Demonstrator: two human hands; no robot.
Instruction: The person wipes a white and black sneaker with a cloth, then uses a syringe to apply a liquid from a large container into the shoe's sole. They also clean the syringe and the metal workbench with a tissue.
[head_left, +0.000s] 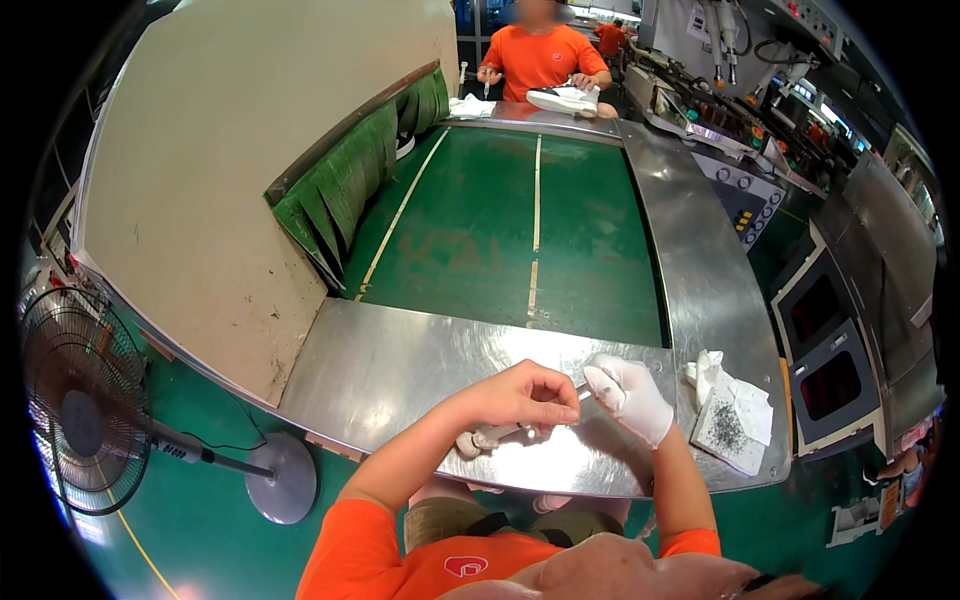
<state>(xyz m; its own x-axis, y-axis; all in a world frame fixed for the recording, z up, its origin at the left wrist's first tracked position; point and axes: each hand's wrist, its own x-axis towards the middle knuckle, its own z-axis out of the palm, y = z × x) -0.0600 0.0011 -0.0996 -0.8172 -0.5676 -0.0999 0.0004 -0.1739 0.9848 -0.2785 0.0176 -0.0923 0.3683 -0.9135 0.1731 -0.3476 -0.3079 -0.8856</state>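
Note:
My bare left hand [532,393] is over the near edge of the metal table, its thumb and fingers pinched together. Whatever is between those fingertips is too small to make out. Close beside it, my right hand [632,398] wears a white glove and is closed on a thin, pale stick-like tool [585,391], which points toward the left fingertips. Beneath my left hand, a small whitish object [476,443] lies on the steel; the wrist partly hides it, and its kind does not show.
White cloths [735,420] with dark crumbs lie at the right. A green conveyor belt [480,230] runs beyond the metal rim [400,350], beside a beige housing with green flaps [350,190]. Across it, a co-worker [545,60] holds a white shoe [563,100]. A fan [85,420] stands left.

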